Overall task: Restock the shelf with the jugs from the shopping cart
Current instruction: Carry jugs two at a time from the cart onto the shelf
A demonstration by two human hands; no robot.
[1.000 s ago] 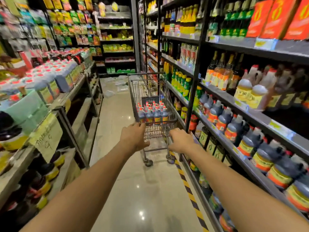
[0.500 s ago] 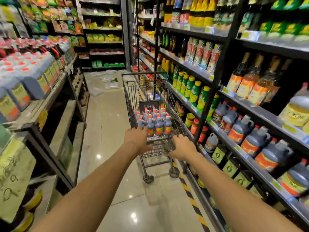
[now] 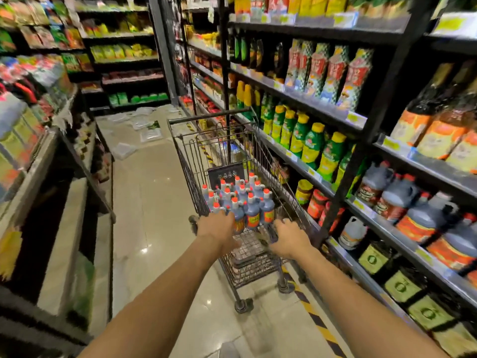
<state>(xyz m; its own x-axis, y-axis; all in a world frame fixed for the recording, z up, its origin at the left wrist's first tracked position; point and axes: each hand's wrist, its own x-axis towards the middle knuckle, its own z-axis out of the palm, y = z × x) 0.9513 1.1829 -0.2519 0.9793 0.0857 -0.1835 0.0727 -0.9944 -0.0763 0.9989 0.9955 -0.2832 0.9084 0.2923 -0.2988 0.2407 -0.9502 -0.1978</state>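
Two sets of fingers (image 3: 224,216) are curled over the near rail of the shopping cart (image 3: 191,171), left hand (image 3: 216,228) and right hand (image 3: 290,239) both gripping it. Since a second ago the cart has rolled up the aisle, and matching dark jugs on the right shelf (image 3: 361,205) are now alongside, so unloading looks close. The jugs (image 3: 247,202) stand upright in the basket, red caps up, long axis vertical.

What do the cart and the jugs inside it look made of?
The cart looks like dark-coated metal wire: thin bars in an open grid. The jugs look like dark grey plastic, with moulded handles and red caps; motion blur leaves their finish unclear.
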